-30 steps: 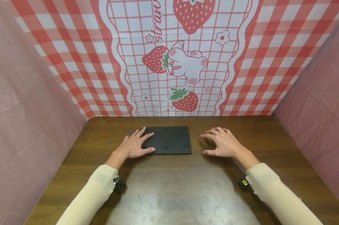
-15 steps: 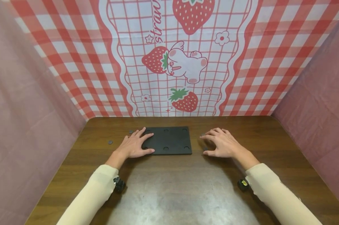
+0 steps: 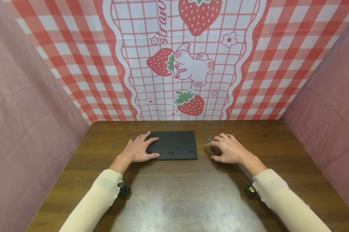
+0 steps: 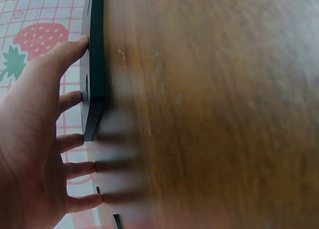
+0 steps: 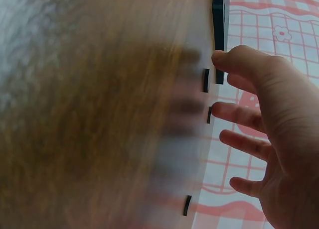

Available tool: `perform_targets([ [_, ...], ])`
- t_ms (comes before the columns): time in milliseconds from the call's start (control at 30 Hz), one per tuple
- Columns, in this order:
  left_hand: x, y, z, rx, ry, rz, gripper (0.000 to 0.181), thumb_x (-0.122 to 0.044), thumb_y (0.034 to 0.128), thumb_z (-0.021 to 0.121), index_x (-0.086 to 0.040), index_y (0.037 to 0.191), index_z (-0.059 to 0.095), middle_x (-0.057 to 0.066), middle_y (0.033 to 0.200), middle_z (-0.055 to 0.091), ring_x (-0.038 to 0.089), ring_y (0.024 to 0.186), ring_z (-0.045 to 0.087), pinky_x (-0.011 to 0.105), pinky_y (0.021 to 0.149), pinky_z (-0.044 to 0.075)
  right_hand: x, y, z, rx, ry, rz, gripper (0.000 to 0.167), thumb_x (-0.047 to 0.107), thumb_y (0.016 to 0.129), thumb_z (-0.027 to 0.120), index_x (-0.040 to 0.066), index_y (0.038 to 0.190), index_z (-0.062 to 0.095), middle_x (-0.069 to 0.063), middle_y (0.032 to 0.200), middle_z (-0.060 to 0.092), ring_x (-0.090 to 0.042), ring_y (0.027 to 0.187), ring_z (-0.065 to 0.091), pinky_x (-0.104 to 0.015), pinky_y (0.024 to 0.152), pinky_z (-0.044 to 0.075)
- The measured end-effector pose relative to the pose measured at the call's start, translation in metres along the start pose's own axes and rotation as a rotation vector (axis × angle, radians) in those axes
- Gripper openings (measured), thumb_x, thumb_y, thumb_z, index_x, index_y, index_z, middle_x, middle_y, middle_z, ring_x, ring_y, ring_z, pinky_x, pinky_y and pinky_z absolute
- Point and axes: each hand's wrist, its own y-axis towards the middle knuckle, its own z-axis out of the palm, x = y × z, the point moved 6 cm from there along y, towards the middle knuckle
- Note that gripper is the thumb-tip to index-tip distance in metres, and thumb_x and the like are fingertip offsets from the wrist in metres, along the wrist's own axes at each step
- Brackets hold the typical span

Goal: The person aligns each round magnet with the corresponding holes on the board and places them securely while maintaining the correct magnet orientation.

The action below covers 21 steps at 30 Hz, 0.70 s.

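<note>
A flat black board point(image 3: 177, 145) with round recesses lies on the table. My left hand point(image 3: 138, 149) rests on its left end, fingers spread, the thumb on the near edge. In the left wrist view the thumb point(image 4: 70, 52) touches the board's side. To the right of the board, my right hand point(image 3: 228, 149) hovers with fingers bent and parted, holding nothing. Close to its fingertips lie a small dark grey disc point(image 3: 209, 140) and a second disc point(image 3: 212, 153), partly hidden by the hand. The right wrist view shows a third disc point(image 5: 187, 205) farther off.
Left of the board lie two more small discs, one point(image 3: 113, 147) apart on the wood and another point(image 3: 135, 136) beside the left fingers. A checked strawberry cloth point(image 3: 192, 64) stands behind the wooden table point(image 3: 174, 193). Pink drapes point(image 3: 26, 112) flank both sides.
My right fingers have drawn slightly back and bent a little more, so the far disc on the right now shows fully. The left hand and the board stay in place.
</note>
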Motion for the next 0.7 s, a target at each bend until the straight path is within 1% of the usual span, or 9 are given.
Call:
perform_targets([
  [167, -0.0007, 0.0018, 0.0008, -0.003, 0.007, 0.005, 0.085, -0.068, 0.1049, 0.065, -0.029, 0.176, 0.041, 0.019, 0.190, 0.022, 0.055, 0.171, 0.031, 0.088, 0.126, 0.029, 0.0003, 0.0000, 0.0016, 0.007, -0.007, -0.017, 0.040, 0.031, 0.090, 0.093, 0.024, 0.128, 0.084, -0.004, 0.120, 0.080, -0.032, 0.119, 0.067, -0.077, 0.112, 0.049],
  [367, -0.0009, 0.0024, 0.0003, -0.001, 0.001, 0.003, 0.085, -0.068, 0.1040, 0.066, -0.029, 0.176, 0.041, 0.019, 0.189, 0.023, 0.055, 0.170, 0.032, 0.088, 0.126, 0.029, 0.0014, 0.0004, 0.0026, 0.020, 0.009, -0.024, 0.030, 0.027, 0.090, 0.093, 0.024, 0.120, 0.086, -0.003, 0.117, 0.079, -0.032, 0.117, 0.066, -0.080, 0.112, 0.048],
  [700, 0.0005, 0.0014, -0.0002, -0.001, 0.003, -0.006, 0.086, -0.068, 0.1035, 0.067, -0.030, 0.176, 0.041, 0.019, 0.189, 0.023, 0.055, 0.170, 0.032, 0.088, 0.126, 0.029, 0.0028, 0.0028, 0.0033, 0.017, 0.007, -0.044, 0.022, 0.024, 0.089, 0.093, 0.024, 0.111, 0.088, 0.001, 0.107, 0.078, -0.028, 0.110, 0.066, -0.079, 0.108, 0.050],
])
